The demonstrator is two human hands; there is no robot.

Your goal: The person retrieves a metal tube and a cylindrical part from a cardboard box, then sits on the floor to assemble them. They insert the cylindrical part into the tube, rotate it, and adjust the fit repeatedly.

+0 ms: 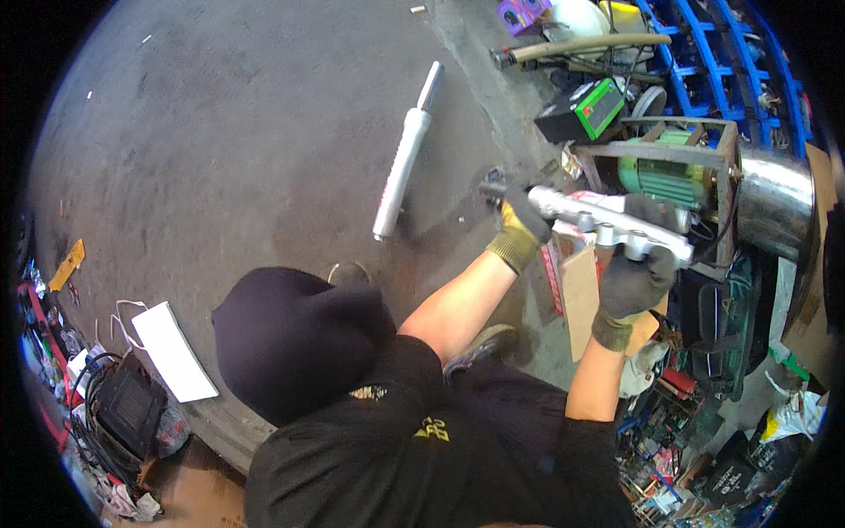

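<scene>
Both my hands wear dark gloves with olive-yellow cuffs. They hold a silver motorcycle fork leg (607, 220) slantwise out to my right, above the cluttered floor. My left hand (526, 216) is closed around its left end. Farther along, my right hand (638, 282) grips the other end from below, near some cast lugs; its outline is slightly blurred. Behind the tube is a dark shape I cannot make out. A second silver fork leg (400, 172), with a thinner shiny tube at its far end, lies on the grey floor ahead, apart from my hands.
At the right stand a green motor (664, 172) in a metal frame, a black-and-green battery (581, 112), a shiny metal cylinder (775, 198) and a blue lattice rack (731, 62). Cardboard (579, 299) lies below my hands. A white panel (174, 352) and assorted clutter are at the left.
</scene>
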